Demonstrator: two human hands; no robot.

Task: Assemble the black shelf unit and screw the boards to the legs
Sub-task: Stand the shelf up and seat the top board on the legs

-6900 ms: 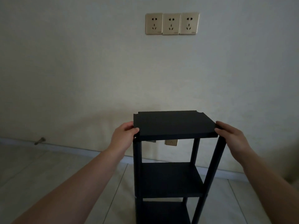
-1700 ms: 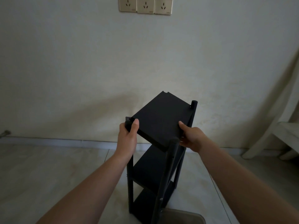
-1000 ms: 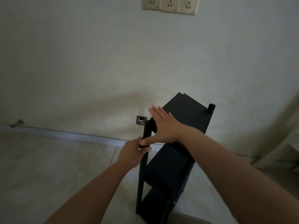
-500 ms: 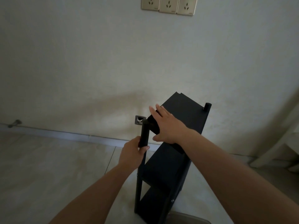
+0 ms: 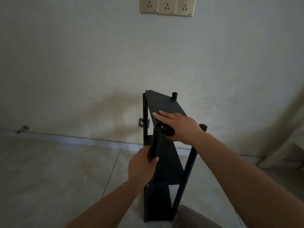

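My left hand (image 5: 142, 167) is wrapped round the near left leg (image 5: 155, 145) of the black shelf unit (image 5: 164, 155), fingers curled tight on the tube a bit below its top end, thumb tip showing on the right side of it. My right hand (image 5: 179, 126) is flat on the top board (image 5: 164, 104), fingers straight and close together, pointing left across the board, palm near the front edge. It's just pressing, not gripping anything.

The unit is standing on the tiled floor (image 5: 65, 170) right in front of the wall (image 5: 82, 63), turned corner-on to me and looking a bit tilted. The top board slopes up away from me. The far right leg (image 5: 174, 95) pokes up above the board's back corner, and the near right leg (image 5: 189, 168) runs down past my wrist to the floor. The middle board (image 5: 167, 162) sits lower down between the legs. Everything's matte black and the room's pretty dim, so I can't make out any screws.

Three wall sockets (image 5: 166, 5) are up top, a small wall plate (image 5: 144, 122) sits just left of the unit.
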